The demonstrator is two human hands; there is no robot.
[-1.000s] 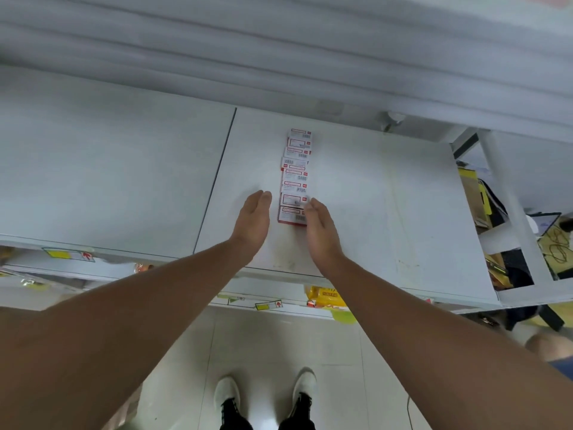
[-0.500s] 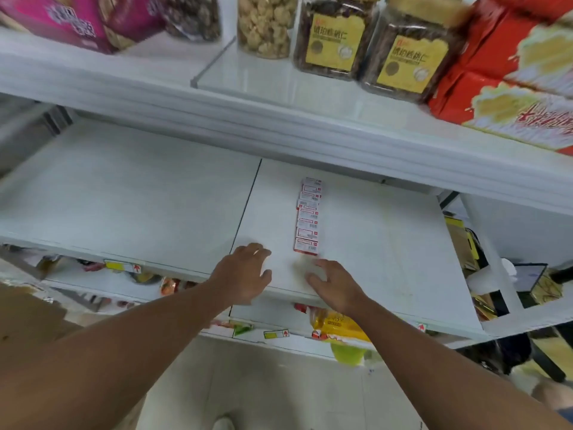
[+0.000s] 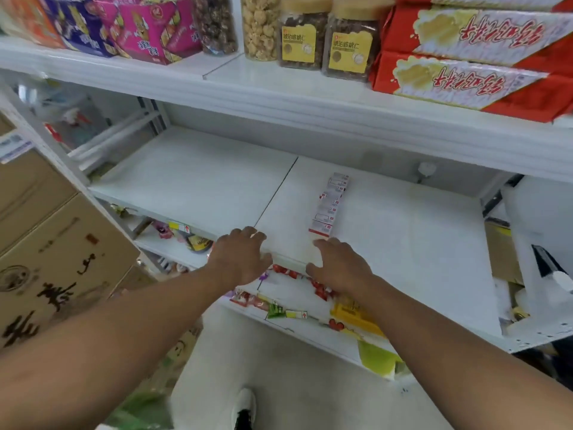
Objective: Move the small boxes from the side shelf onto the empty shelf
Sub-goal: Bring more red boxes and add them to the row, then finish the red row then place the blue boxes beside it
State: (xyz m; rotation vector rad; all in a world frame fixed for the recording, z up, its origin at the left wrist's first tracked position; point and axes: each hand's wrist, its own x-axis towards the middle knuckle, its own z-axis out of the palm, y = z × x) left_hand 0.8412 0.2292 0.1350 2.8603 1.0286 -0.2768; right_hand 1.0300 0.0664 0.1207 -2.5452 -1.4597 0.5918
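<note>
"Where are the small boxes (image 3: 330, 203)?"

"In a single row on the white shelf (image 3: 418, 243), running front to back. My left hand (image 3: 240, 259) and right hand (image 3: 338, 266) hover at the front edge — fingers loosely spread, holding nothing."

"How will they handle?"

"Light, stiff card, I'd judge — easily toppled. I'd pinch each across its narrow sides, or press the row from both ends."

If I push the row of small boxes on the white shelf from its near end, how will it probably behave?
The row of small boxes looks like separate light cartons, so it may buckle sideways instead of sliding as one. They lie flat, so tipping seems unlikely. The shelf looks smooth, so they should slide easily.
</note>
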